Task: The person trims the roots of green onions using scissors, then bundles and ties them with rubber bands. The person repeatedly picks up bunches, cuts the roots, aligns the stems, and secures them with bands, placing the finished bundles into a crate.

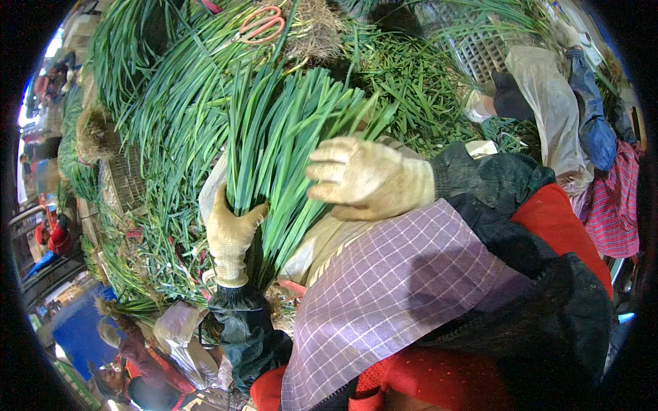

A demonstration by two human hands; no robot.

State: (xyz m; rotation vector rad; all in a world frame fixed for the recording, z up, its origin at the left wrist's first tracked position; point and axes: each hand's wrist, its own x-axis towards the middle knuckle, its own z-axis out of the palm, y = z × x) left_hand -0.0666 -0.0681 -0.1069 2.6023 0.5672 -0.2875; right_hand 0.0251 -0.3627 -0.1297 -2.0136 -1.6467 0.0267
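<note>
Both my hands wear cream knit gloves stained tan. My left hand [234,236] is closed around the left side of a thick bunch of long, flat green leaves [280,144], with its thumb across the front and its fingers hidden behind. The leaves fan upward and right, over the edge of my lap. My right hand [372,177] lies flat against the bunch's right side, fingers stretched out and slightly apart, gripping nothing that I can see. Scissors with pinkish-red handles [263,25] rest on the heaped greens beyond, beside a mass of pale brown roots [314,31].
A large pile of similar greens [175,108] spreads ahead and left. Short cut leaf pieces [411,82] lie ahead right, near a plastic lattice basket [478,56]. A purple checked cloth [380,277] covers my lap. At right is another person's blue sleeve [591,108]; other people are at left.
</note>
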